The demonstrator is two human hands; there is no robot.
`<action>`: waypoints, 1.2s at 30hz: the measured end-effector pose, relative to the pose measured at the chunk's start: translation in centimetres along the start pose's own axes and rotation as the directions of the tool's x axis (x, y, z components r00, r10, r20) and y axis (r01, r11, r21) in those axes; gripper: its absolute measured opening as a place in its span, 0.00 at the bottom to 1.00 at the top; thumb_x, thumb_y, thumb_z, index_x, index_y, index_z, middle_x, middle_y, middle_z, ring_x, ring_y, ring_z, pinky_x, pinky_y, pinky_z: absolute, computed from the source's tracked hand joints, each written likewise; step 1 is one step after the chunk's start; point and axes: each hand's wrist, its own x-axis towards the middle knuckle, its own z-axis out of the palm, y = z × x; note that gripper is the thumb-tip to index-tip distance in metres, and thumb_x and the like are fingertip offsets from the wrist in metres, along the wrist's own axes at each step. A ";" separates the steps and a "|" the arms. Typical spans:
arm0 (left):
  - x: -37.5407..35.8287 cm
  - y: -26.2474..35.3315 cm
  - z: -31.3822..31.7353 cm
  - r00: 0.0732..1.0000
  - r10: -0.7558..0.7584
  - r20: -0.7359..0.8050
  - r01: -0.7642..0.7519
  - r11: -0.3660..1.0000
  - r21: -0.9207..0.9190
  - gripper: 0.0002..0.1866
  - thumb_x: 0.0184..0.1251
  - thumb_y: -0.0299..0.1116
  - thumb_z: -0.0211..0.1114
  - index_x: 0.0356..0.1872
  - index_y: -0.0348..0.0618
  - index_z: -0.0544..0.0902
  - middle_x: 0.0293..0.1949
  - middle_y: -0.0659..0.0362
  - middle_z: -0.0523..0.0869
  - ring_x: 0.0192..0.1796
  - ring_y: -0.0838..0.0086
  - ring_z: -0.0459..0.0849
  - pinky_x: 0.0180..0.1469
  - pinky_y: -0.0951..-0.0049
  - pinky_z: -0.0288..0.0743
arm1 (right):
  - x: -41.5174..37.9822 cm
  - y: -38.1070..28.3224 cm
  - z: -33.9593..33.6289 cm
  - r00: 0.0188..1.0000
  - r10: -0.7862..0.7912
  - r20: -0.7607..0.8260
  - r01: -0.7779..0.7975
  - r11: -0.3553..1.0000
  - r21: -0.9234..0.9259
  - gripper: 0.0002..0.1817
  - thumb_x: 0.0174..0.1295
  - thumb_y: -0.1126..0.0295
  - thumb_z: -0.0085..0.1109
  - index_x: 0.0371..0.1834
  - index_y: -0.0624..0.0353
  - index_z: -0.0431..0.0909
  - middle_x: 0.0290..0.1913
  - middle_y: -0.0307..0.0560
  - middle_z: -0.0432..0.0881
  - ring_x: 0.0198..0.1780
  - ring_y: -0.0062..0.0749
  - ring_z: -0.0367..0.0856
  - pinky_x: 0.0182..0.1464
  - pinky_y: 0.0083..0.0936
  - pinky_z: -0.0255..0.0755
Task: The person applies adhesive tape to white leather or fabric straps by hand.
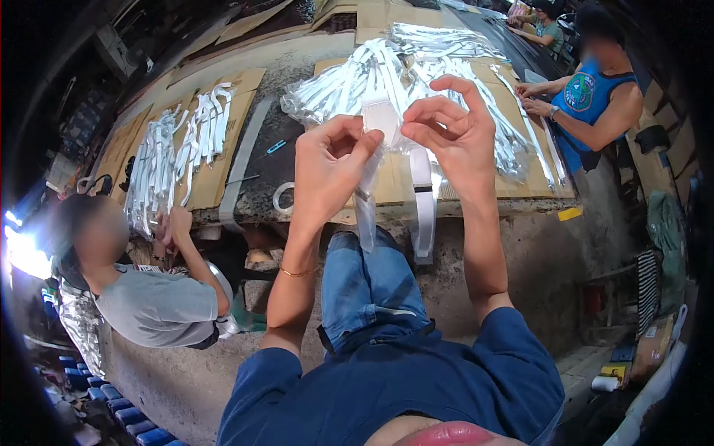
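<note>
A white strap piece (381,119) is held up over the table's front edge, its flat end pinched between the thumb and fingers of my left hand (336,157). My right hand (455,137) is at the piece's right side, thumb and forefinger nearly together; what lies between its fingertips is too small to make out. Below my hands hang white strap ends, one with a dark buckle (422,189). Behind them a large pile of white straps (364,74), partly in clear plastic, lies on cardboard.
More strap bundles (152,167) lie on cardboard (236,141) at the left. A small blue tool (276,147) and a tape roll (283,197) rest on the table. One person in grey (160,305) sits at left; another in a blue vest (587,97) works at right.
</note>
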 end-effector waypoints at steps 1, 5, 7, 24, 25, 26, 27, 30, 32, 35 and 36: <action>-0.1 -0.2 0.1 1.000 -0.009 -0.014 0.009 1.000 0.027 0.05 0.63 0.25 0.69 0.33 0.32 0.82 0.27 0.67 0.81 0.30 0.88 0.75 0.32 0.84 0.68 | 0.0 0.2 0.0 1.000 0.005 0.001 -0.005 1.000 0.001 0.28 0.54 0.87 0.68 0.57 0.62 0.65 0.37 0.49 0.86 0.43 0.25 0.85 0.49 0.21 0.80; -0.1 -0.5 0.1 1.000 -0.012 -0.022 0.012 1.000 0.003 0.06 0.63 0.25 0.69 0.32 0.32 0.82 0.26 0.67 0.81 0.30 0.88 0.74 0.31 0.84 0.67 | -0.2 1.0 0.1 0.999 0.034 -0.025 -0.035 0.999 -0.010 0.28 0.54 0.86 0.68 0.57 0.62 0.66 0.38 0.48 0.86 0.42 0.23 0.84 0.47 0.20 0.80; -0.1 -0.9 0.1 0.999 -0.035 -0.011 0.035 0.999 -0.040 0.06 0.62 0.26 0.70 0.32 0.33 0.82 0.26 0.68 0.81 0.30 0.88 0.74 0.31 0.84 0.67 | -0.2 1.0 0.1 0.996 0.082 -0.027 -0.083 0.996 -0.040 0.28 0.54 0.85 0.69 0.57 0.62 0.66 0.38 0.49 0.86 0.42 0.23 0.84 0.46 0.19 0.79; -0.2 -1.9 -2.9 0.978 -0.092 0.186 0.084 0.995 0.050 0.10 0.65 0.29 0.69 0.43 0.34 0.81 0.32 0.62 0.85 0.36 0.83 0.79 0.41 0.80 0.74 | 0.0 2.0 -0.1 0.988 0.152 -0.002 -0.152 0.988 -0.042 0.28 0.53 0.82 0.71 0.55 0.62 0.68 0.37 0.49 0.87 0.41 0.25 0.86 0.44 0.19 0.80; -0.4 -1.9 -2.9 0.972 -0.093 0.217 0.071 0.992 0.107 0.09 0.67 0.31 0.68 0.38 0.34 0.83 0.32 0.65 0.84 0.36 0.85 0.77 0.40 0.81 0.72 | -0.1 1.9 0.0 0.988 0.153 0.000 -0.153 0.987 -0.040 0.28 0.53 0.82 0.71 0.55 0.62 0.68 0.37 0.49 0.87 0.41 0.25 0.86 0.44 0.19 0.80; -0.5 -1.8 -2.9 0.972 -0.094 0.216 0.072 0.992 0.109 0.09 0.67 0.31 0.68 0.38 0.34 0.83 0.32 0.65 0.84 0.36 0.85 0.77 0.40 0.81 0.72 | -0.1 1.7 0.1 0.989 0.150 0.014 -0.149 0.988 -0.046 0.28 0.53 0.82 0.71 0.55 0.62 0.68 0.37 0.49 0.87 0.41 0.25 0.86 0.44 0.19 0.80; -0.6 -1.5 -2.7 0.982 -0.099 0.161 0.065 0.977 0.205 0.10 0.68 0.32 0.67 0.36 0.34 0.83 0.31 0.66 0.83 0.35 0.86 0.76 0.38 0.82 0.71 | -0.1 1.5 0.2 0.989 0.147 0.026 -0.145 0.988 -0.052 0.28 0.53 0.83 0.71 0.55 0.62 0.68 0.37 0.49 0.87 0.41 0.25 0.86 0.45 0.19 0.80; -0.7 -1.3 -2.7 0.992 -0.070 0.109 0.034 0.952 0.304 0.11 0.69 0.34 0.66 0.34 0.33 0.84 0.30 0.68 0.82 0.34 0.87 0.74 0.36 0.83 0.68 | -0.2 1.4 0.4 0.987 0.154 0.038 -0.151 0.986 -0.070 0.27 0.53 0.83 0.70 0.55 0.62 0.67 0.37 0.49 0.87 0.41 0.25 0.86 0.45 0.19 0.80; -0.6 -1.4 -2.8 0.993 -0.040 0.109 0.004 0.951 0.309 0.11 0.70 0.33 0.65 0.35 0.33 0.84 0.29 0.68 0.81 0.33 0.87 0.73 0.35 0.83 0.66 | -0.2 1.4 0.5 0.988 0.148 0.037 -0.145 0.987 -0.075 0.27 0.54 0.84 0.70 0.55 0.62 0.67 0.36 0.49 0.87 0.41 0.25 0.86 0.44 0.19 0.80; -0.5 -2.0 -3.0 0.986 -0.031 0.166 0.005 0.988 0.157 0.10 0.66 0.32 0.68 0.35 0.31 0.85 0.27 0.65 0.83 0.31 0.86 0.75 0.32 0.81 0.68 | -0.3 1.3 0.4 0.989 0.140 0.039 -0.135 0.985 -0.104 0.27 0.54 0.84 0.70 0.55 0.62 0.67 0.36 0.48 0.87 0.41 0.25 0.85 0.46 0.20 0.79; -0.5 -2.2 -2.9 0.987 -0.038 0.158 0.021 0.994 0.107 0.09 0.64 0.30 0.69 0.35 0.31 0.85 0.28 0.64 0.83 0.32 0.86 0.76 0.34 0.81 0.70 | -0.3 1.2 0.4 0.989 0.139 0.042 -0.133 0.983 -0.129 0.27 0.54 0.85 0.69 0.54 0.61 0.67 0.36 0.48 0.86 0.42 0.25 0.85 0.47 0.21 0.79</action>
